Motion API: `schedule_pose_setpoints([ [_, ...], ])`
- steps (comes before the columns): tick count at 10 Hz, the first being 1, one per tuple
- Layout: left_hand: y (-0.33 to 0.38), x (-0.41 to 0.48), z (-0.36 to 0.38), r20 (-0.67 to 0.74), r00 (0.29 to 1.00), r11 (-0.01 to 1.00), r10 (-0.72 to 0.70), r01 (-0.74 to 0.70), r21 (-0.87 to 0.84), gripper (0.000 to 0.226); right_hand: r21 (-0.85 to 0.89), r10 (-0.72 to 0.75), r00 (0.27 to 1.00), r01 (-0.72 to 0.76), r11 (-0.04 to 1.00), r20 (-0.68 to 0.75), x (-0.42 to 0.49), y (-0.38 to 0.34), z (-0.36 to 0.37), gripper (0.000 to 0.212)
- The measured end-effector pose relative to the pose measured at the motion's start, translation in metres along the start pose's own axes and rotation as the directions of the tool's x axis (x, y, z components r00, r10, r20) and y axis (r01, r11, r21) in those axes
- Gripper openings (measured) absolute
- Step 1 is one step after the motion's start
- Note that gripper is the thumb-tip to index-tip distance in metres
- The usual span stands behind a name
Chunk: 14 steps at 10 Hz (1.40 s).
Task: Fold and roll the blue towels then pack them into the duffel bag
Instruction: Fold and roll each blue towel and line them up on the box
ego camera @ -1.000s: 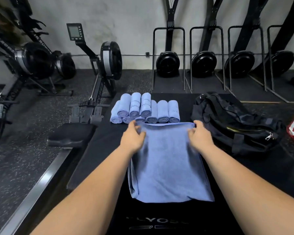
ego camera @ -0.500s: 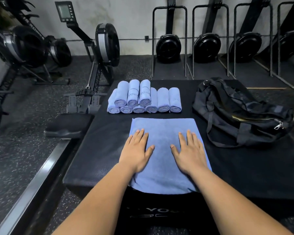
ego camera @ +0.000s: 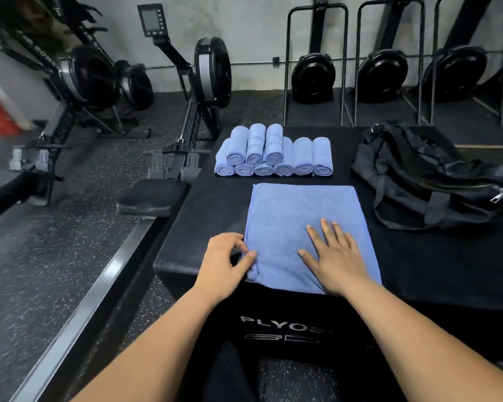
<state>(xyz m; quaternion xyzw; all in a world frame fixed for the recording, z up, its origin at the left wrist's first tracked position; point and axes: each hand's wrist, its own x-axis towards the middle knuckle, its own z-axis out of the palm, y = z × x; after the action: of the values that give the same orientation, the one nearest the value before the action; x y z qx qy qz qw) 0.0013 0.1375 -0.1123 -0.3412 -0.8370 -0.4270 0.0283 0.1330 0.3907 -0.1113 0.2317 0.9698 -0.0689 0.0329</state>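
A gym, by every sign. Just left of the padded black surface point(ego camera: 215, 216), a rowing machine point(ego camera: 199, 111) with round flywheel housing point(ego camera: 212, 71), monitor point(ego camera: 151, 20) on an arm, foot straps, seat point(ego camera: 153, 197) and long rail point(ego camera: 79, 314). More rowers point(ego camera: 82, 76) further left. Along the pale wall point(ego camera: 244, 24), upright machines point(ego camera: 313, 76) with round black fan housings inside tubular frames. Speckled black rubber floor point(ego camera: 41, 271) throughout. "PLYOS" lettering point(ego camera: 285, 323) on the surface's front.

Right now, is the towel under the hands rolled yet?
Not yet: the towel lies folded flat, right hand pressing it, left hand pinching its edge.
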Motion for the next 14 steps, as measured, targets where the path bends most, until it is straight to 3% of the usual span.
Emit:
schedule_pose_setpoints([
  [1, 0.008, -0.028, 0.003, 0.016, 1.000, 0.996, -0.011, 0.009, 0.087, 0.040, -0.017, -0.003, 1.000, 0.003, 1.000, 0.000, -0.003, -0.003, -0.001, 0.080],
  [2, 0.012, -0.046, 0.008, -0.024, 1.000, 0.987, 0.004, 0.000, 0.158, 0.045, -0.016, -0.006, 1.000, 0.006, 1.000, 0.004, -0.004, -0.004, -0.002, 0.081],
  [4, 0.010, -0.054, 0.010, -0.140, 0.989, 0.978, -0.040, 0.067, 0.196, 0.012, -0.011, -0.009, 1.000, 0.010, 1.000, 0.027, -0.006, -0.003, -0.002, 0.081],
  [5, 0.017, -0.048, 0.000, -0.195, 0.977, 0.995, -0.090, 0.097, 0.031, 0.013, -0.006, -0.010, 1.000, 0.011, 1.000, 0.025, -0.004, -0.003, -0.002, 0.081],
  [6, 0.016, -0.050, -0.008, -0.140, 0.988, 0.997, -0.058, 0.065, 0.045, 0.021, -0.007, -0.015, 1.000, 0.016, 1.000, 0.027, -0.004, -0.002, -0.001, 0.082],
  [7, 0.000, -0.057, -0.013, -0.011, 1.000, 0.964, 0.029, -0.026, 0.266, 0.020, -0.015, -0.010, 1.000, 0.010, 1.000, 0.016, -0.004, -0.002, 0.000, 0.082],
  [9, -0.004, -0.062, -0.010, -0.094, 0.979, 0.970, -0.181, 0.194, 0.146, 0.026, -0.010, -0.009, 1.000, 0.009, 1.000, 0.009, -0.003, -0.001, 0.002, 0.082],
  [10, 0.004, -0.060, -0.005, -0.140, 0.955, 0.921, -0.261, 0.290, 0.259, 0.033, -0.007, -0.009, 1.000, 0.010, 1.000, 0.009, -0.002, 0.000, 0.004, 0.082],
  [11, 0.013, -0.056, -0.004, -0.210, 0.893, 0.824, -0.398, 0.449, 0.345, 0.020, -0.014, -0.013, 1.000, 0.013, 1.000, 0.017, -0.002, -0.001, 0.003, 0.082],
  [12, 0.021, -0.050, -0.002, -0.228, 0.931, 0.848, -0.285, 0.356, 0.394, 0.025, -0.017, -0.012, 0.999, 0.013, 1.000, 0.037, -0.003, -0.001, 0.002, 0.082],
  [13, 0.031, -0.033, 0.010, -0.028, 1.000, 0.919, -0.012, 0.022, 0.394, 0.047, 0.006, -0.024, 0.997, 0.023, 1.000, 0.069, 0.001, 0.000, -0.002, 0.083],
  [14, 0.032, -0.020, 0.021, 0.373, 0.928, 0.841, -0.009, -0.195, 0.505, 0.072, 0.075, -0.089, 0.995, 0.085, 0.994, 0.049, 0.001, 0.006, -0.004, 0.083],
])
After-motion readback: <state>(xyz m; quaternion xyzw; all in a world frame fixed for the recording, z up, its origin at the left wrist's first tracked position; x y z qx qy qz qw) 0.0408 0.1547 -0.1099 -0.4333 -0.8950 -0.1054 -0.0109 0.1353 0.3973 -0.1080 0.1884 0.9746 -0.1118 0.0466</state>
